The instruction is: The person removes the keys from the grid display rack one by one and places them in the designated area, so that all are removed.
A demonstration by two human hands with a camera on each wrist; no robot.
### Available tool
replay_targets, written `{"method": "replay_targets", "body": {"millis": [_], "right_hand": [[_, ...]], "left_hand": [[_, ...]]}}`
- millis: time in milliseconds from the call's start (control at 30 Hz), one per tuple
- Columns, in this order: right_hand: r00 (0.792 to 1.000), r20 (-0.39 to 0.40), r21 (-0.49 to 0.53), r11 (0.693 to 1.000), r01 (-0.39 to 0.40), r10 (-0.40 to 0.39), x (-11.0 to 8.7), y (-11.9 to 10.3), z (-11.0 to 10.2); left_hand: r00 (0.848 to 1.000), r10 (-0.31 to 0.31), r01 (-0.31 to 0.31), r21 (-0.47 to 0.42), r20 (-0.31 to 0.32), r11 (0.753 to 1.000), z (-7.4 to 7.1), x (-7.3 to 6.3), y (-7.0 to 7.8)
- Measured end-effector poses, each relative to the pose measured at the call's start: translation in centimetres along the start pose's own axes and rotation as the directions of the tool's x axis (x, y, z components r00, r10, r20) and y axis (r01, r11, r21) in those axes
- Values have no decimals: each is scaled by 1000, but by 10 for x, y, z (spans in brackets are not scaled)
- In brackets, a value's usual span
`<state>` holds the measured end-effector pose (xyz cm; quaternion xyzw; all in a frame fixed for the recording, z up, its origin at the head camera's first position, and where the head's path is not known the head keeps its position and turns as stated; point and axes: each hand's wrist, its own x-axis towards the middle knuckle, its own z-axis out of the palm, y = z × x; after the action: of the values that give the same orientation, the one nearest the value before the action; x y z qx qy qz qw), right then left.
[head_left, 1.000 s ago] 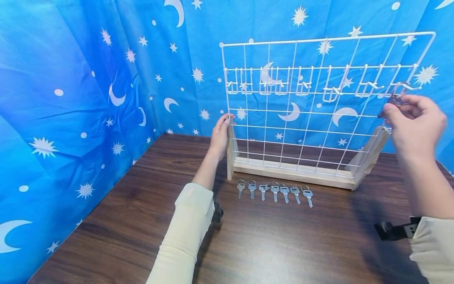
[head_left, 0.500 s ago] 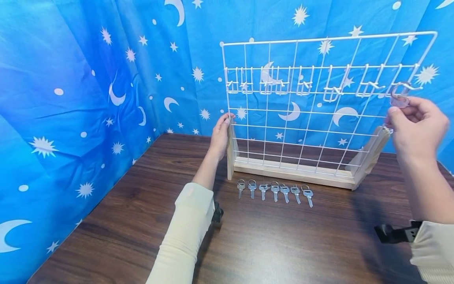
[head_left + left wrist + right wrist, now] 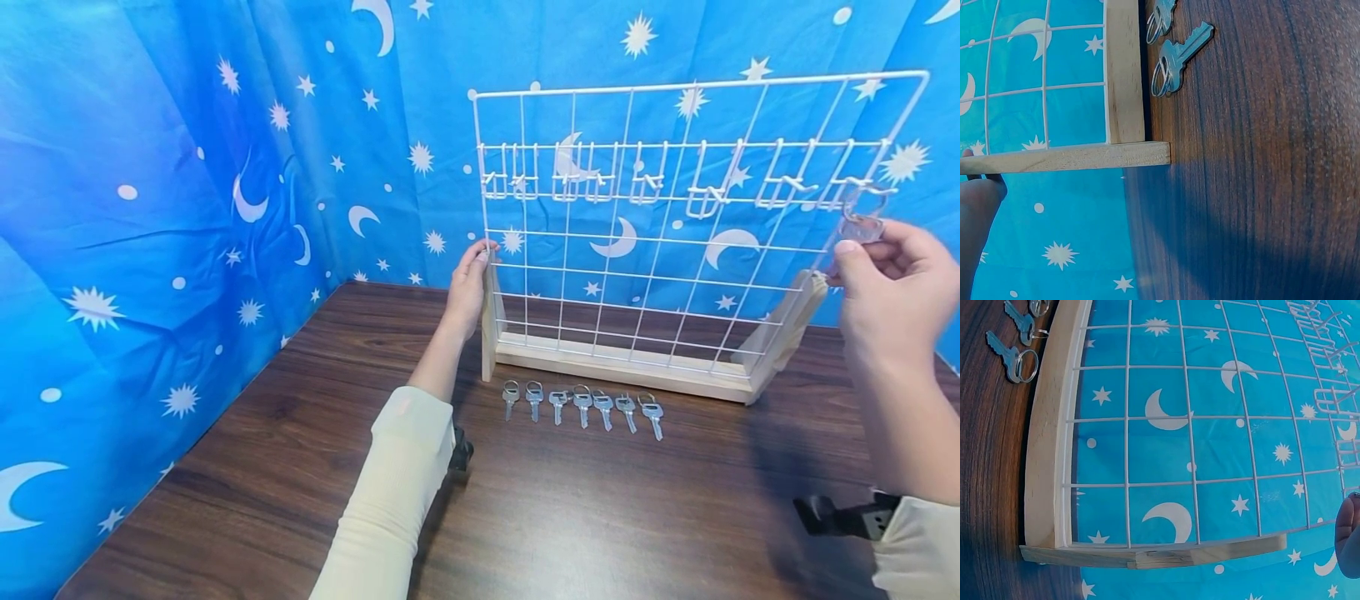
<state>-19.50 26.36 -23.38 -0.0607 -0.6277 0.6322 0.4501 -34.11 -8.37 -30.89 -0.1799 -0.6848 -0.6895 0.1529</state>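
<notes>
My left hand (image 3: pixel 467 287) grips the left upright of a white wire grid rack (image 3: pixel 622 359) with a wooden stand. Its fingers reach behind the edge; in the left wrist view part of that hand (image 3: pixel 979 203) shows at the wood. High at the rack's right end, my right hand (image 3: pixel 896 292) pinches a key (image 3: pixel 862 228) by its head, with its ring pointing up. The ring overlaps the rightmost white hook (image 3: pixel 842 193); I cannot tell whether it hangs on it. In the right wrist view only a bit of the right hand (image 3: pixel 1347 540) shows, and the key is hidden.
Several keys with rings lie in a row before the rack, the rightmost key (image 3: pixel 652 414) nearest its right end. More white hooks (image 3: pixel 705 200) line the grid. Behind the brown wooden table (image 3: pixel 570 517) hangs a blue curtain (image 3: pixel 300 167) with moons and stars.
My right hand has shifted slightly right and down with the key, whose ring has turned and now shows more upright at the hook. The left hand keeps its grip on the rack.
</notes>
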Motion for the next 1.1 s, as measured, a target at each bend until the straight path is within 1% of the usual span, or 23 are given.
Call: {"method": "replay_targets", "body": {"millis": [167, 200, 367, 467, 567, 600, 633, 667, 700, 733, 800, 867, 1033, 1100], "right_hand": [[1000, 13, 78, 997, -12, 11, -5, -3, -2], [1000, 18, 71, 997, -13, 12, -6, -4, -3], [998, 56, 106, 994, -38, 32, -8, -9, -8], [996, 79, 39, 998, -47, 44, -7, -13, -10], [996, 84, 30, 999, -45, 42, -7, -17, -10], [995, 89, 36, 998, -44, 41, -7, -18, -9], [995, 93, 63, 997, -46, 40, -7, -19, -9], [995, 97, 63, 997, -41, 35, -7, -20, -9], [995, 99, 54, 998, -36, 31, -8, -20, -9], [994, 103, 20, 999, -32, 30, -8, -21, -9], [993, 112, -53, 998, -28, 34, -8, -23, -10], [993, 114, -157, 988, -13, 31, -9, -24, -11], [992, 119, -209, 978, -14, 40, -12, -26, -12], [992, 123, -225, 974, -9, 37, -13, -26, -12]], "left_hand": [[1000, 4, -4, -2, -2, 1000, 0, 0, 0], [1000, 5, -5, -6, -3, 1000, 1, 0, 0], [1000, 3, -3, -8, 2, 1000, 1, 1, 0], [1000, 6, -6, -8, 8, 1000, 1, 0, 0], [1000, 12, -12, -6, 1, 1000, 1, 0, 0], [1000, 13, -13, -7, 1, 1000, 0, 0, 0], [1000, 13, -13, -6, 0, 1000, 0, 0, 0], [1000, 12, -12, -5, -2, 1000, 0, 0, 0], [1000, 10, -10, -2, -4, 1000, 0, 0, 0], [1000, 7, -7, 2, -7, 1000, 0, 0, 0], [1000, 4, -4, 5, -10, 1000, 0, 0, 0], [1000, 3, -3, -1, -5, 1000, 0, 0, 1], [1000, -7, 7, -30, 22, 1000, -1, 0, 4], [999, -15, 16, -29, 29, 999, -1, -3, 9]]}}
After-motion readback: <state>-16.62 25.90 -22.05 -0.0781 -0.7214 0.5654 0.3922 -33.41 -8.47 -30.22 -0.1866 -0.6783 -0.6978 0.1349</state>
